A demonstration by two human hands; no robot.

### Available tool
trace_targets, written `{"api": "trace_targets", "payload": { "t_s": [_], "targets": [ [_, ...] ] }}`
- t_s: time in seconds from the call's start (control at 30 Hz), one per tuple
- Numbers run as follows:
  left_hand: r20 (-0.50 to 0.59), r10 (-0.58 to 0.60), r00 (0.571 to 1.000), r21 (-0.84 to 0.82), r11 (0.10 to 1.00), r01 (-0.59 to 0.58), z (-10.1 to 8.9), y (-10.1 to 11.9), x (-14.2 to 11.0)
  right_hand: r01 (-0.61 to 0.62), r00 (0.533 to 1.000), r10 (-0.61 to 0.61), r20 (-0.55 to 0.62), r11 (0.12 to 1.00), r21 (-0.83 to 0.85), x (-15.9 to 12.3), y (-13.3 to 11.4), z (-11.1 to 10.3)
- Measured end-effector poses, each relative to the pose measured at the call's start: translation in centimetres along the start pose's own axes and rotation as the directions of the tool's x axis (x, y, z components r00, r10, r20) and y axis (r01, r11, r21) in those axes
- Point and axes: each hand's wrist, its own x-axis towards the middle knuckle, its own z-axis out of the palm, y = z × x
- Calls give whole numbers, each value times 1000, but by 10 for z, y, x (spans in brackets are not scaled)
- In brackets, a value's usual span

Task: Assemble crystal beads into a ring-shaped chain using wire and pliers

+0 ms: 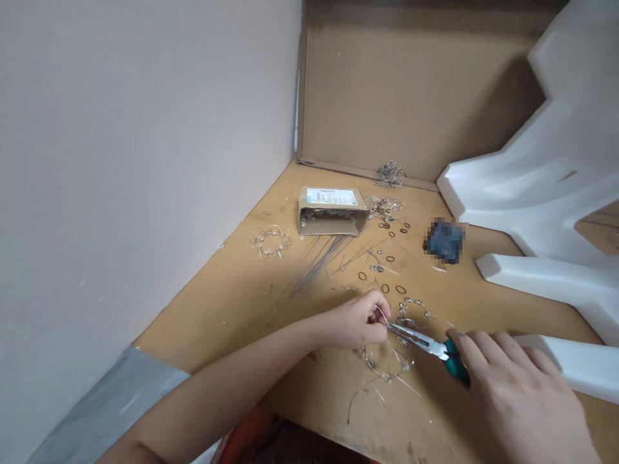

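My left hand (pixel 360 320) pinches a thin silvery wire (pixel 382 314) between thumb and fingers above the table. Needle-nose pliers (pixel 420 338) with green handles are held in my right hand (pixel 522 386), and their jaw tips meet the wire at my left fingertips. Just below my hands lies a ring of wire with clear beads (pixel 385 377). Another beaded wire piece (pixel 418 306) rests beyond the pliers. Dark small rings (pixel 385 289) are scattered ahead of my left hand. My fingers partly hide the wire.
An open cardboard box (pixel 333 222) with clear beads stands further back, beside a bundle of loose wires (pixel 319 264). A beaded wire ring (pixel 271 242) lies left. Tangled wire (pixel 391 174) sits by a cardboard panel (pixel 416 96). White foam packing (pixel 546 277) borders the right, a wall (pixel 145 129) the left.
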Motion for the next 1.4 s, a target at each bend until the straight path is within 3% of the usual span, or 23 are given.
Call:
{"api": "trace_targets", "payload": {
  "t_s": [0.53,0.77,0.93,1.2,1.4],
  "targets": [
    [52,4,999,-106,994,1,0,2,4,-2,998,-5,66,994,109,2,9,-5],
    [-10,28,1000,75,997,-27,4,4,-2,-77,993,56,102,972,222,2,16,5],
    [-37,27,999,60,998,-25,4,6,-2,-105,993,90,79,974,200,0,14,11],
    [-39,43,998,-86,995,-46,3,-7,3,18,1000,-18,5,993,116,7,12,-3],
    [-33,56,998,-118,991,-60,4,-9,5,23,1000,-22,-11,990,141,8,9,-6]
  ]
}}
